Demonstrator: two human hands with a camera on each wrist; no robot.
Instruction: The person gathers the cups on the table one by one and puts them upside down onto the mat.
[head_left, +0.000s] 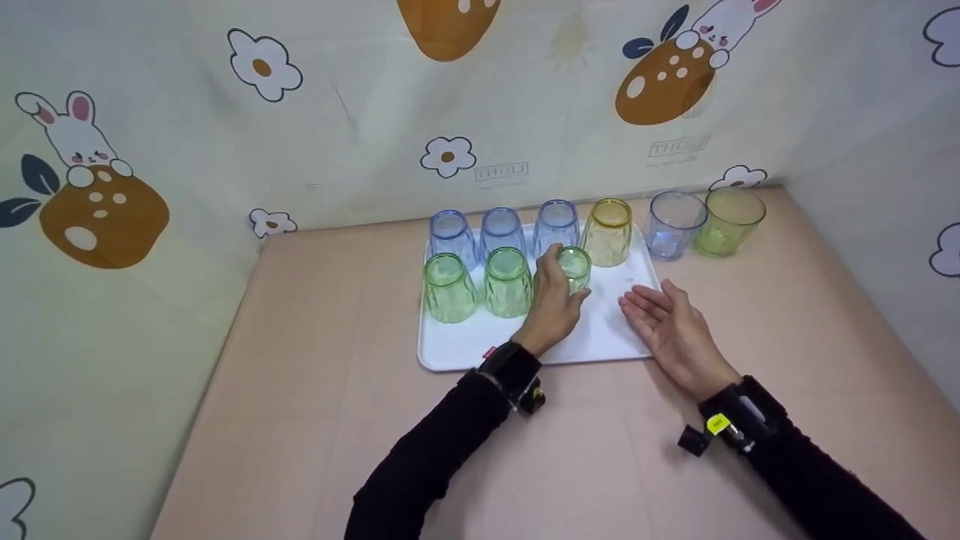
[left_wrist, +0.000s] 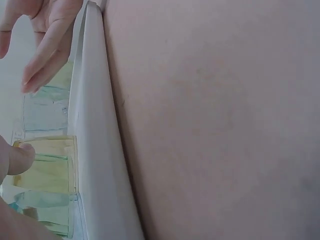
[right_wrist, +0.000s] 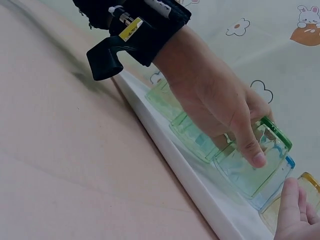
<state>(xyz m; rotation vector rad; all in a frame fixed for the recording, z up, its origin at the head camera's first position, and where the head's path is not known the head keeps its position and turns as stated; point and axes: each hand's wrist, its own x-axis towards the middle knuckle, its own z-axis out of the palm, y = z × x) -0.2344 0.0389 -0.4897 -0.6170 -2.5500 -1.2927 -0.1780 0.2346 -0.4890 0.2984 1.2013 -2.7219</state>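
Note:
My left hand (head_left: 551, 311) grips a green glass (head_left: 576, 264), which is upside down over the white tray (head_left: 600, 334). In the right wrist view the thumb lies along the side of this green glass (right_wrist: 247, 175). Two more green glasses (head_left: 450, 289) stand inverted in the front row, to its left. Behind them is a row of three inverted blue glasses (head_left: 503, 232) and one inverted yellow glass (head_left: 608, 232). My right hand (head_left: 679, 337) is at the tray's right edge, fingers extended and palm turned toward the glasses, holding nothing.
Right of the tray, a blue glass (head_left: 675, 225) and a yellow-green glass (head_left: 729, 221) stand upright side by side on the tan tabletop (head_left: 330, 337). A patterned cloth wall (head_left: 352, 150) rises behind the table and along its sides.

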